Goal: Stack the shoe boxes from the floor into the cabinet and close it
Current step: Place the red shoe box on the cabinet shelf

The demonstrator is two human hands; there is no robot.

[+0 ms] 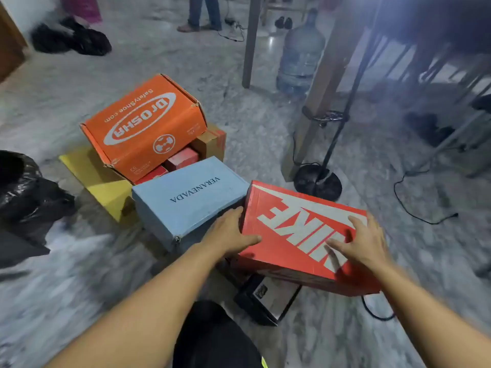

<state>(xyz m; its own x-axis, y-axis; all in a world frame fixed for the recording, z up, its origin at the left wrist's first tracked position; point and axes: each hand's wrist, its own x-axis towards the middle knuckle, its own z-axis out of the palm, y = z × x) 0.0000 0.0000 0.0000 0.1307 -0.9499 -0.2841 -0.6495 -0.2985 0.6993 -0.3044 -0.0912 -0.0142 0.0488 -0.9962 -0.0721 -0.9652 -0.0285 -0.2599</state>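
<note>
Red shoe box (300, 235): cardboard, lid closed, large white block lettering reading "NIKE" across the lid, seen upside down from the wearer's side. Edges scuffed. It sits tilted, its near end resting on a black box (268, 298) that lies on the floor (79, 301), just right of the blue box.

Left hand (231, 232): fingers spread and curled over the red box's left edge, thumb laid on the lid, palm against the side. Gripping the box's left side.

Right hand (364, 240): fingers splayed wide, flat on the lid's right portion over the lettering; pressing rather than closed around anything.

Blue shoe box (186, 203): pale blue, lid closed, printed "VERANEVADA" in dark serif capitals. One corner worn. Touching the red box's left side.

Orange shoe box (143, 120): lid shows a white oval logo "Dr.OSHA", the line "SafetyShoe.com", a round white emblem and a small "CE" mark. It lies tilted on top of other boxes behind the blue one.

Yellow box (98, 179): flat on the floor beneath the orange box, no readable print.

Small red boxes (183, 158): two, partly hidden under the orange box; writing unreadable.
</note>
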